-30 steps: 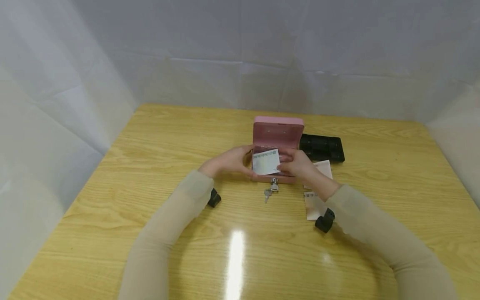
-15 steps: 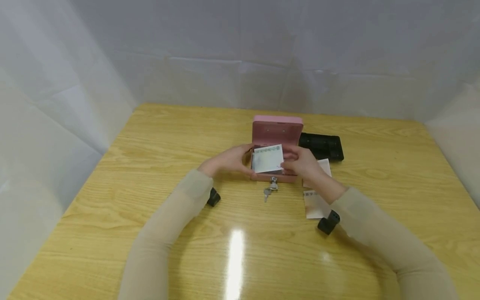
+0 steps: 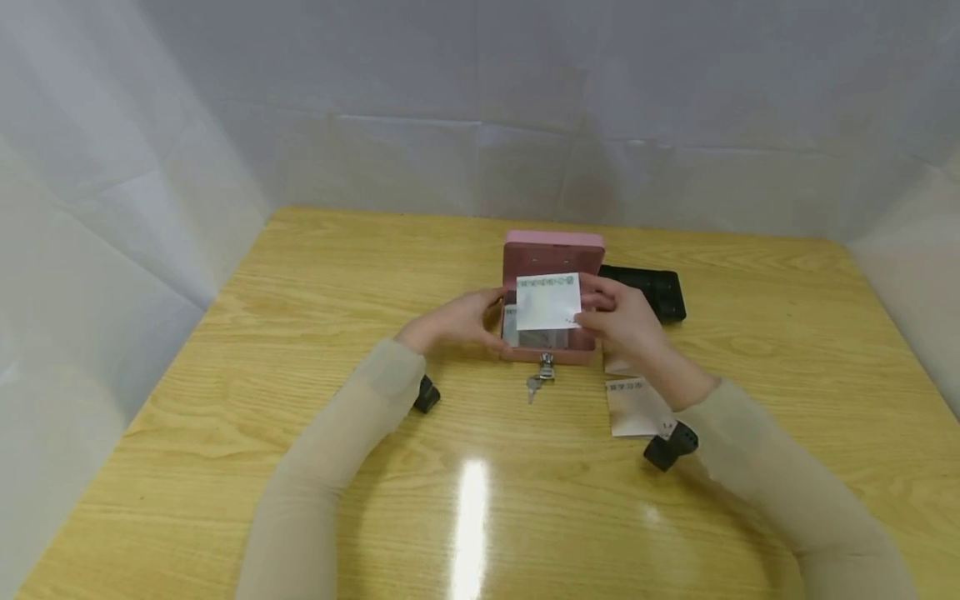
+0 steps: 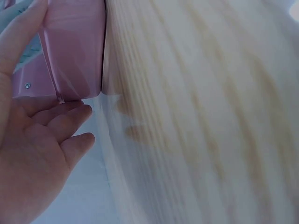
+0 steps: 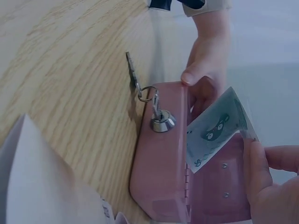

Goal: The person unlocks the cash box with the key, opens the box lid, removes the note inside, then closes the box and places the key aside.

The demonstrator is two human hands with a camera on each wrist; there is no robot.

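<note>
A pink cash box stands open on the wooden table, its lid upright. My left hand grips the box's left side; the left wrist view shows its thumb along the pink wall. My right hand pinches a printed paper note by its right edge and holds it above the box. The right wrist view shows this note tilted over the box rim. More notes lie inside the box. A key on a ring hangs from the front lock.
A black tray sits behind the box on the right. Loose notes lie on the table by my right forearm. White sheeting walls the table at the back and on both sides.
My right hand has lifted the note from low in front of the box to above its opening, uncovering the notes inside. The left hand has stayed on the box.
</note>
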